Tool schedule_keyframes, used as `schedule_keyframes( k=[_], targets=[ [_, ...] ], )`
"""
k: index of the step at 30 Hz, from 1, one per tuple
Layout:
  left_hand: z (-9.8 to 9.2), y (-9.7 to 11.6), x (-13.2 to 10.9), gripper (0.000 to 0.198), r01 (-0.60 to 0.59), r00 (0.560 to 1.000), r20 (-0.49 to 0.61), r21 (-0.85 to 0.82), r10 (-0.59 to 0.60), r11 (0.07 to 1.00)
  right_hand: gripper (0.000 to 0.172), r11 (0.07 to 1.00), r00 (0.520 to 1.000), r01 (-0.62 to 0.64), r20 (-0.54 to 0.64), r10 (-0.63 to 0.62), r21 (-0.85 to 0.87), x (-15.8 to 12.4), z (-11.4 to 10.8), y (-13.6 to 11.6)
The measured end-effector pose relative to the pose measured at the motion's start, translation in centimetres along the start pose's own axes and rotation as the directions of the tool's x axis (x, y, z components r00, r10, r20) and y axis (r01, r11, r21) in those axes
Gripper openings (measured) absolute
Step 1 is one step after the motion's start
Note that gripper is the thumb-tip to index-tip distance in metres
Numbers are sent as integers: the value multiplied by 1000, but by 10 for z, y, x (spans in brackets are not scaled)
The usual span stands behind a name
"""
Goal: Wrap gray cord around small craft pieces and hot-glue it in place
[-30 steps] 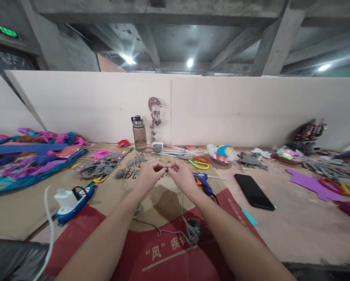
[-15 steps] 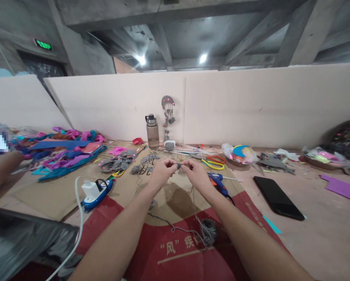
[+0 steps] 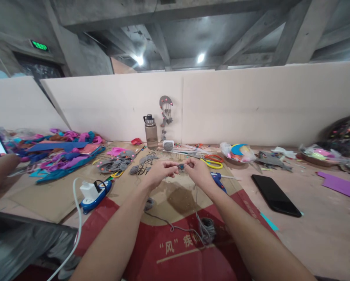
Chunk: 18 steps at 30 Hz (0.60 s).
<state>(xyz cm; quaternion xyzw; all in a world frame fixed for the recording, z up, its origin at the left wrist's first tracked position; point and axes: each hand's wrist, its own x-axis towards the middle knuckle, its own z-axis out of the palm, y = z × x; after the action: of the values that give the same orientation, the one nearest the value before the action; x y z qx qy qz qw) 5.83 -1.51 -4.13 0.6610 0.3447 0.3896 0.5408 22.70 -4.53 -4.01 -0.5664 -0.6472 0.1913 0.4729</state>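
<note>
Over the cardboard, my left hand (image 3: pixel 160 172) and my right hand (image 3: pixel 197 171) face each other with fingertips pinched. Between them is a small dark blue-grey piece (image 3: pixel 181 166), too small to name exactly. The right fingers grip it, and the left thumb and forefinger close at its other side. Grey yarn (image 3: pixel 196 201) hangs below my right hand and runs toward a loose grey yarn ball (image 3: pixel 207 230) on the red part of the sheet. A smaller yarn bundle (image 3: pixel 149 203) lies beside my left forearm.
Beyond the hands stand a bottle (image 3: pixel 150 132) and a grey hanging ornament (image 3: pixel 165 111). Scissors (image 3: pixel 213 162) and a blue glue gun (image 3: pixel 218 181) lie right of centre, near a black phone (image 3: pixel 275 195). A power strip (image 3: pixel 96 196) sits left; another person's hand (image 3: pixel 2 168) is far left.
My left fingers have drawn slightly apart from my right, showing more of the small piece between them. The view has shifted a little.
</note>
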Motion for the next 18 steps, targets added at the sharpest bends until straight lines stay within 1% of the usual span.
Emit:
schedule_keyframes(
  k=[2,4,6,8,10,12,15,18],
  targets=[
    [-3,2,0,33,-27,999,-37,85,30,996,11,993,998,56,12,-55,-101,0,-4,-1],
    [-5,3,0,34,-86,991,-79,218,105,972,11,967,992,126,27,-123,-222,-1,-6,-3],
    [-4,3,0,31,-148,980,-81,328,183,933,11,926,980,199,51,-193,-321,-2,-6,-4],
    [-1,2,0,25,-190,972,-57,386,230,903,11,887,967,255,82,-243,-386,-4,-3,-4],
    [3,1,-1,20,-194,971,-45,419,233,887,12,852,955,296,114,-274,-432,-6,-1,-5],
    [6,0,-1,17,-163,978,-51,431,205,888,13,820,947,319,135,-290,-476,-9,0,-8],
    [10,0,-2,16,-128,982,-69,423,173,897,16,778,943,329,152,-295,-534,-14,1,-12],
    [11,0,-2,15,-121,981,-86,422,172,899,17,766,946,321,152,-286,-556,-16,2,-15]
  ],
)
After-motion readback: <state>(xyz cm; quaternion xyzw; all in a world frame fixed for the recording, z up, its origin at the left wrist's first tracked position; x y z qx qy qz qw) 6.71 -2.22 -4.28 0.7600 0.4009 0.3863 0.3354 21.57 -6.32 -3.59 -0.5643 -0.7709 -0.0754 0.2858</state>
